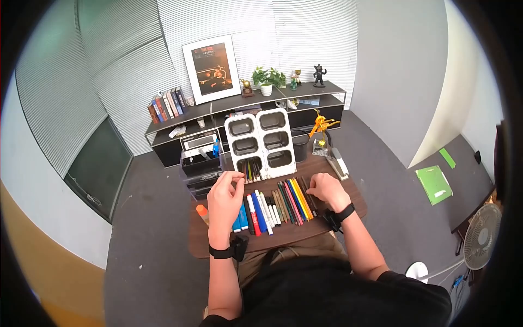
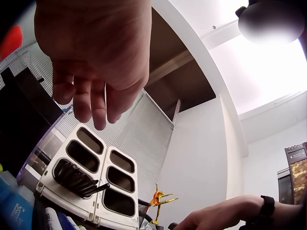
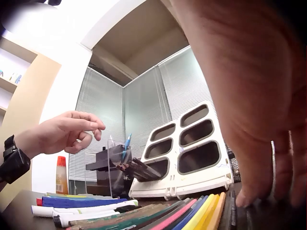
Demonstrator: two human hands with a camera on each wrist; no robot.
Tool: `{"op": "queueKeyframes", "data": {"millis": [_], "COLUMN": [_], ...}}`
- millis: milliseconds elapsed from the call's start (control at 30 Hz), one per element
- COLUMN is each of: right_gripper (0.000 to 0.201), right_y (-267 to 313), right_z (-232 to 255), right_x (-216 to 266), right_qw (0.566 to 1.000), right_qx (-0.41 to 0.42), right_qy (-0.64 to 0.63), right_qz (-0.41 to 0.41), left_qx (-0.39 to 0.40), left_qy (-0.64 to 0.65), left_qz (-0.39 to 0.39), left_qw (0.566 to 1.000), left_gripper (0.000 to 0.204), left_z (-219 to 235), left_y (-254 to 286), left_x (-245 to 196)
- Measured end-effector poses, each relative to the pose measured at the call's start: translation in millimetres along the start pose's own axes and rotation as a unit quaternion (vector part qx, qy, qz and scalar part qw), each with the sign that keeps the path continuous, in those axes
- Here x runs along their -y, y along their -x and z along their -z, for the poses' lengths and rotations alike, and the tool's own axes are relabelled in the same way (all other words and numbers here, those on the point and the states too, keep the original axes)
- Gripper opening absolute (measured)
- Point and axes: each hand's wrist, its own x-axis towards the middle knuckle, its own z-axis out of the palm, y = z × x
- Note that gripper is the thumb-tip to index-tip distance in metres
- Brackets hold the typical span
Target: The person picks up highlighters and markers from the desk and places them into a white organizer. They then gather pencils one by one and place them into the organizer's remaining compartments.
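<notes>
My left hand (image 1: 224, 199) hovers, loosely bent, in front of the white six-compartment organizer (image 1: 261, 147); nothing shows between its fingers in the right wrist view. Dark pencils (image 1: 252, 170) stand in the organizer's lower left compartment. My right hand (image 1: 328, 192) reaches down at the right end of a row of pens and pencils. In the right wrist view, a fingertip of the right hand (image 3: 259, 96) is beside a dark pencil (image 3: 233, 211); whether they touch is unclear. Yellow pencils (image 1: 298, 197), a red marker (image 1: 254, 215) and a blue marker (image 1: 259, 210) lie in the row.
Left of the organizer stands a clear and black desk holder (image 1: 199, 174), with an orange-capped bottle (image 1: 202, 211) nearer. On the right are a black mesh cup (image 1: 299, 146), a golden figurine (image 1: 321, 128) and a stapler (image 1: 339, 163). A low shelf (image 1: 218, 115) stands behind the table.
</notes>
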Motion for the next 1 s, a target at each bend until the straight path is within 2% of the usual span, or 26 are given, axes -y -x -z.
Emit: {"op": "queueKeyframes", "data": {"millis": [67, 133, 200, 367, 433, 533, 667, 767, 800, 900, 933, 1000], "right_gripper": [0.026, 0.024, 0.024, 0.03, 0.029, 0.031, 0.027, 0.02, 0.02, 0.019, 0.019, 0.021], "right_y": [-3, -1, -1, -9, -9, -7, 0, 4, 8, 26, 34, 47], "right_z": [-1, -6, -11, -15, -8, -5, 11, 28, 33, 51, 56, 60], "right_x": [-7, -6, -3, -5, -5, 2, 20, 36, 42, 69, 78, 92], "right_qw": [0.999, 0.999, 0.996, 0.998, 0.998, 0.995, 0.99, 0.952, 0.953, 0.921, 0.921, 0.911], "right_qx": [0.011, -0.016, -0.087, -0.058, -0.02, 0.014, -0.016, -0.111, -0.109, -0.109, -0.107, -0.107], "right_qy": [0.03, 0.035, 0.026, 0.02, -0.065, -0.104, -0.14, -0.242, -0.24, -0.308, -0.307, -0.291], "right_qz": [-0.007, -0.004, 0.011, -0.001, 0.016, -0.003, 0.024, 0.149, 0.149, 0.214, 0.215, 0.271], "left_qx": [0.007, 0.005, 0.007, 0.013, 0.011, 0.013, 0.019, 0.026, 0.04, 0.065, 0.077, 0.069], "left_qy": [0.001, 0.0, 0.008, 0.016, 0.008, 0.01, -0.012, -0.008, 0.003, 0.025, 0.033, 0.056], "left_qz": [0.001, -0.007, -0.004, 0.01, 0.007, 0.011, 0.002, 0.006, 0.005, 0.005, 0.003, -0.027], "left_qw": [1.0, 1.0, 1.0, 1.0, 1.0, 1.0, 1.0, 1.0, 0.999, 0.998, 0.997, 0.996], "left_gripper": [0.011, 0.011, 0.011, 0.012, 0.011, 0.011, 0.01, 0.009, 0.01, 0.015, 0.019, 0.022], "left_z": [0, -1, -4, -1, 0, -1, 2, 2, 1, -1, -1, -3], "left_y": [0, 0, 1, 1, 1, 0, 0, -1, 0, 1, 1, 0], "left_x": [0, 0, 0, -3, -4, -3, -5, -6, -6, -14, -17, -23]}}
